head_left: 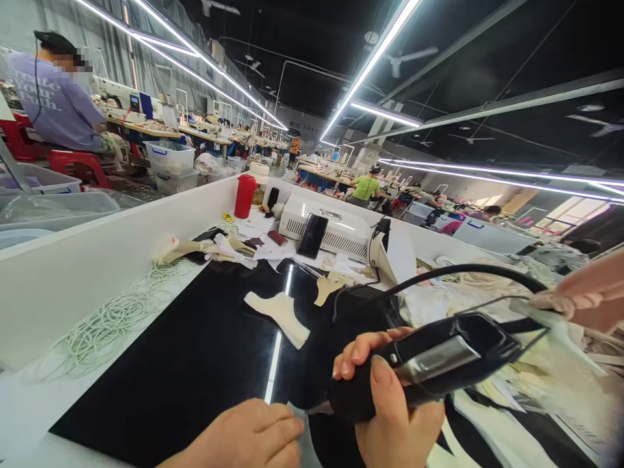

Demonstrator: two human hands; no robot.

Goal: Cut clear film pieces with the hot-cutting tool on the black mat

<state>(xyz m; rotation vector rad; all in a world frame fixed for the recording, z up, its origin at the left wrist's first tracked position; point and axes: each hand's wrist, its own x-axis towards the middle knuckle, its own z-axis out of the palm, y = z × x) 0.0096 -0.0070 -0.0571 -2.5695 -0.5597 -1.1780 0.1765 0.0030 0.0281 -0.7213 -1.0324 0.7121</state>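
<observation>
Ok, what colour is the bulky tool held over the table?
The tool is mostly black with a silvery strip, clearest in the head view.

Glossy black board (195,351), tool (429,389) with shiny metal plate (446,361)

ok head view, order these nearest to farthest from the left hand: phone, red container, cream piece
From the left hand:
1. Cream piece, just ahead on the black surface
2. Phone, farther ahead, before the white box
3. Red container, far back, left of the phone
</observation>
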